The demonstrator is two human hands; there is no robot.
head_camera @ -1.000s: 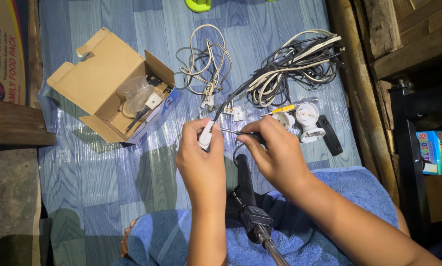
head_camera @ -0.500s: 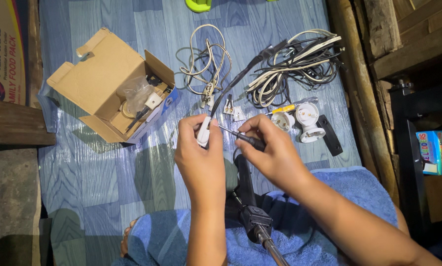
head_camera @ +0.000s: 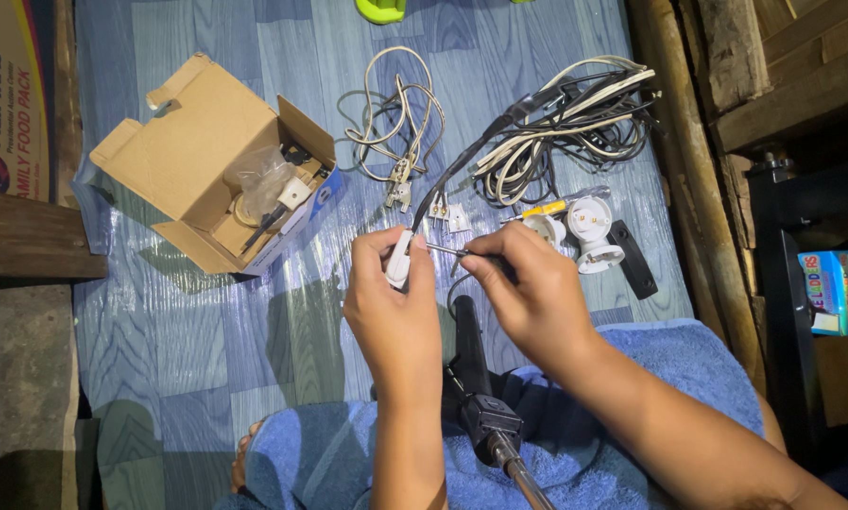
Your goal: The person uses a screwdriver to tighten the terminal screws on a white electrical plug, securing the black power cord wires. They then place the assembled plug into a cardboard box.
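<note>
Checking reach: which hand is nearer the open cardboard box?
Left. The left hand is just right of the cardboard box; the right hand is farther right, beyond it.

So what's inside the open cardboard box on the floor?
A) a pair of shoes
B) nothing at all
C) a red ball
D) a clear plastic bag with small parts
D: the open cardboard box at the left of the blue floor holds a crumpled clear plastic bag with a small white part and a dark piece beside it.
</note>
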